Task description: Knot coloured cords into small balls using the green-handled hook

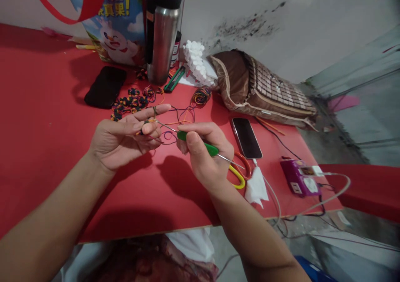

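My left hand [128, 138] pinches a small piece of crochet work [144, 128] in dark and orange yarn, with a strand looped over its raised index finger. In my right hand [206, 150] is a crochet hook [211, 149] with a green grip, its thin metal tip touching the work at my left fingertips. Loose yarn trails from the hands across the table to a small multicoloured yarn ball [201, 95]. Behind my left hand lies a pile of knotted dark and orange yarn pieces [133, 101]. My fingers hide part of the work.
On the red table [40, 148] lie a black phone [105, 87], a charging phone [246, 138], scissors [240, 177] and a green box cutter [174, 79]. A steel flask [164, 40], a printed bag [115, 32] and a brown cushion [265, 82] stand behind. A purple power strip [295, 178] with cables sits right.
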`<action>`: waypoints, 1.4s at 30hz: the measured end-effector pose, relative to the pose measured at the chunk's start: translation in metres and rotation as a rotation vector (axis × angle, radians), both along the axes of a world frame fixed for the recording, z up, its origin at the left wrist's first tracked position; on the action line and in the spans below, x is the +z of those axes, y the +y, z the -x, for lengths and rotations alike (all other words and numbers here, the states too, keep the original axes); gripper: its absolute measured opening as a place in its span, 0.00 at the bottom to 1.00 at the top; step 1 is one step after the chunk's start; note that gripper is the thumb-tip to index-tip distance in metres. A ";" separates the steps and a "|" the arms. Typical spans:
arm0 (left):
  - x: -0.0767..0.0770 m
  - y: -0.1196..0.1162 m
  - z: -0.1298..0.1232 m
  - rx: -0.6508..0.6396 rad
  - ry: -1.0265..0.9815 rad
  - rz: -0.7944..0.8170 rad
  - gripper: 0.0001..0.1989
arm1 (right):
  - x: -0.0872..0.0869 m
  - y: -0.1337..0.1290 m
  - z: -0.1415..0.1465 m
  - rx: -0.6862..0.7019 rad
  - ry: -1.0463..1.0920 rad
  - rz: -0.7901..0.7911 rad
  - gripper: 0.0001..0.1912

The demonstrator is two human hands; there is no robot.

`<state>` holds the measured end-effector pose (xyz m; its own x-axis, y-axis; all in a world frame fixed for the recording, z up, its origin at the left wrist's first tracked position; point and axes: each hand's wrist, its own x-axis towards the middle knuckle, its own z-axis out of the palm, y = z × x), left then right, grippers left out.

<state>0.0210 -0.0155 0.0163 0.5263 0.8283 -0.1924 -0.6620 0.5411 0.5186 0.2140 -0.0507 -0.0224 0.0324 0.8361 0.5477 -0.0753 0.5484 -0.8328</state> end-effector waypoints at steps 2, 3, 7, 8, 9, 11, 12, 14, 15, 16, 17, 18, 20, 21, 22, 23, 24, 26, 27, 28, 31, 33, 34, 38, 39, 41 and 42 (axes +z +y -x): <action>0.000 0.000 0.001 -0.012 -0.023 0.027 0.26 | -0.002 0.000 -0.002 0.010 0.009 0.001 0.07; -0.001 0.001 0.002 -0.019 -0.037 0.036 0.26 | -0.002 0.000 -0.003 0.020 0.023 0.005 0.07; -0.005 0.002 0.006 -0.061 -0.053 0.001 0.24 | -0.003 0.001 -0.006 0.107 0.115 0.069 0.08; -0.006 0.002 0.006 -0.057 -0.028 -0.022 0.23 | -0.003 0.002 -0.007 0.138 0.142 0.092 0.08; -0.007 0.002 0.006 -0.046 0.010 -0.045 0.23 | -0.003 0.003 -0.007 0.170 0.166 0.114 0.08; -0.010 0.001 0.004 -0.012 0.106 -0.095 0.22 | -0.003 0.005 -0.006 0.218 0.194 0.151 0.07; -0.011 0.000 0.002 0.007 0.150 -0.118 0.22 | -0.002 0.006 -0.005 0.231 0.203 0.171 0.07; -0.012 -0.002 -0.003 0.047 0.219 -0.163 0.22 | 0.001 0.007 -0.002 0.237 0.228 0.229 0.09; -0.013 -0.003 -0.006 0.073 0.244 -0.185 0.22 | 0.003 0.008 0.000 0.237 0.253 0.264 0.10; -0.013 -0.005 -0.008 0.104 0.263 -0.205 0.23 | 0.004 0.008 0.002 0.241 0.288 0.296 0.11; -0.013 -0.006 -0.011 0.137 0.283 -0.223 0.23 | 0.006 0.009 0.004 0.249 0.326 0.325 0.11; -0.013 -0.007 -0.013 0.170 0.301 -0.242 0.23 | 0.008 0.010 0.005 0.263 0.362 0.350 0.11; -0.012 -0.008 -0.016 0.218 0.326 -0.267 0.23 | 0.010 0.011 0.007 0.296 0.410 0.392 0.11; -0.011 -0.008 -0.016 0.232 0.331 -0.272 0.23 | 0.010 0.012 0.007 0.311 0.420 0.412 0.12; -0.010 -0.008 -0.017 0.238 0.330 -0.269 0.23 | 0.009 0.013 0.006 0.325 0.422 0.429 0.12; -0.010 -0.008 -0.017 0.238 0.328 -0.261 0.23 | 0.009 0.014 0.006 0.340 0.419 0.442 0.12; -0.009 -0.008 -0.017 0.232 0.322 -0.253 0.24 | 0.008 0.014 0.005 0.355 0.417 0.448 0.13; -0.007 -0.008 -0.016 0.219 0.309 -0.248 0.25 | 0.008 0.014 0.003 0.383 0.414 0.455 0.12; -0.006 -0.008 -0.015 0.207 0.304 -0.257 0.26 | 0.008 0.014 0.002 0.396 0.415 0.456 0.12; -0.006 -0.009 -0.014 0.192 0.305 -0.271 0.27 | 0.008 0.014 0.001 0.411 0.416 0.453 0.11; -0.007 -0.008 -0.010 0.169 0.327 -0.325 0.25 | 0.010 0.014 0.000 0.490 0.389 0.433 0.11; -0.008 -0.006 -0.007 0.174 0.355 -0.353 0.20 | 0.010 0.013 -0.001 0.553 0.350 0.413 0.11; -0.008 -0.005 -0.006 0.181 0.371 -0.358 0.18 | 0.010 0.013 0.000 0.572 0.335 0.407 0.11; -0.010 -0.002 -0.005 0.189 0.408 -0.340 0.20 | 0.010 0.012 0.002 0.533 0.355 0.410 0.12; -0.010 -0.002 -0.005 0.188 0.410 -0.329 0.22 | 0.010 0.012 0.003 0.501 0.374 0.418 0.12; -0.010 -0.003 -0.007 0.198 0.418 -0.319 0.25 | 0.012 0.012 0.004 0.443 0.418 0.438 0.13; -0.010 -0.003 -0.008 0.207 0.423 -0.321 0.25 | 0.012 0.013 0.004 0.422 0.436 0.451 0.13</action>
